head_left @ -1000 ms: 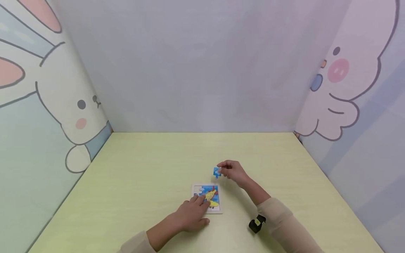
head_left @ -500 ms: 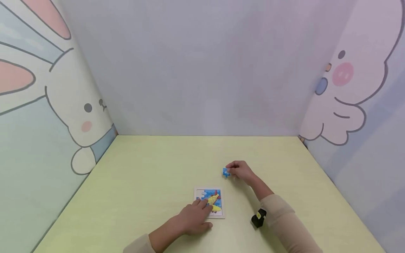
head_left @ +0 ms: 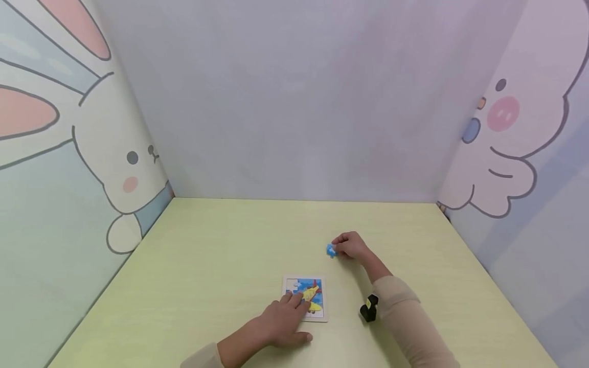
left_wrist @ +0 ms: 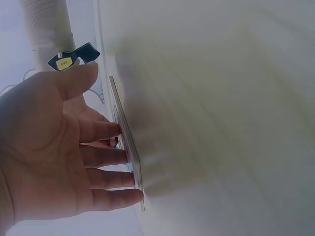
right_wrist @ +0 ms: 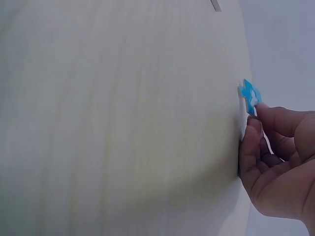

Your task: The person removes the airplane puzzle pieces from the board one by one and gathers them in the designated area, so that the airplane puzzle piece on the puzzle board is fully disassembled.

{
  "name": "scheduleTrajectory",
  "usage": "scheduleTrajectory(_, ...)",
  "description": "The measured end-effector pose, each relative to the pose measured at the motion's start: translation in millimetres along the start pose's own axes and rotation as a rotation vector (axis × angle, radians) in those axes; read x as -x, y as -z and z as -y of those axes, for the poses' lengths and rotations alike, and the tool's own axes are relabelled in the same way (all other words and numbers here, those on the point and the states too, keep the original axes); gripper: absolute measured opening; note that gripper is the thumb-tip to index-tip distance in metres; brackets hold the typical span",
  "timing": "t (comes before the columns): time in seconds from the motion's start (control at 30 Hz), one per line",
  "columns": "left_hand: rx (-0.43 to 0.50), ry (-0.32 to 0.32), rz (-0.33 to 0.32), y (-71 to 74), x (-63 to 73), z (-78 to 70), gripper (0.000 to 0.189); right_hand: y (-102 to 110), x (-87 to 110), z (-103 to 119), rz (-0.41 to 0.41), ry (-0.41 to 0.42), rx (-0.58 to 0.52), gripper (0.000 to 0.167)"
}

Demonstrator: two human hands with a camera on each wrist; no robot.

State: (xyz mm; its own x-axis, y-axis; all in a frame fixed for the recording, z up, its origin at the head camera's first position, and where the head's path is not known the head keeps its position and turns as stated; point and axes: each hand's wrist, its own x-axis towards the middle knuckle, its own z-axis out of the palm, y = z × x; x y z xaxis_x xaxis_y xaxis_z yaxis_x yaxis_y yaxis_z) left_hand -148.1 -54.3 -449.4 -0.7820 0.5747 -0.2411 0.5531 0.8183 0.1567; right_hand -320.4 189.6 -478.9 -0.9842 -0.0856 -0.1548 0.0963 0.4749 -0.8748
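Note:
A jigsaw puzzle in a pale frame (head_left: 326,301) lies on the table, with a yellow plane on a blue sky and a bare gap at its upper left. My left hand (head_left: 284,322) rests on the puzzle's lower left, fingers straight; in the left wrist view the fingertips (left_wrist: 130,195) touch its surface. Beyond the puzzle to the right, my right hand (head_left: 352,245) pinches a blue puzzle piece (right_wrist: 250,96) with a white patch between thumb and fingers, close to the table. The piece's far edge is partly hidden by the fingers.
A black wrist camera (head_left: 369,308) with a yellow label sits at the right sleeve (head_left: 405,312). The pale yellow table (head_left: 230,235) meets a plain back wall (head_left: 294,128) and side walls printed with cartoon animals.
The right hand, holding the blue puzzle piece, has shifted slightly right relative to the puzzle and tilted the piece flatter. The left hand stays on the puzzle. The head view has shifted a little.

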Motion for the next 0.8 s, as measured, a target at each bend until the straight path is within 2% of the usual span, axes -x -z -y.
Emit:
scheduleTrajectory(0.57, -0.008, -0.003, -0.009, -1.2, -0.9, -0.7, 0.064, -7.9, 1.7, 5.1, -0.047, 0.02, 0.06, 0.011)
scheduleTrajectory(0.8, -0.006, -0.011, -0.025, -4.2, -1.7, -0.9, 0.061, -5.6, 14.7, 4.9, -0.04, 0.092, 0.08, 0.016)
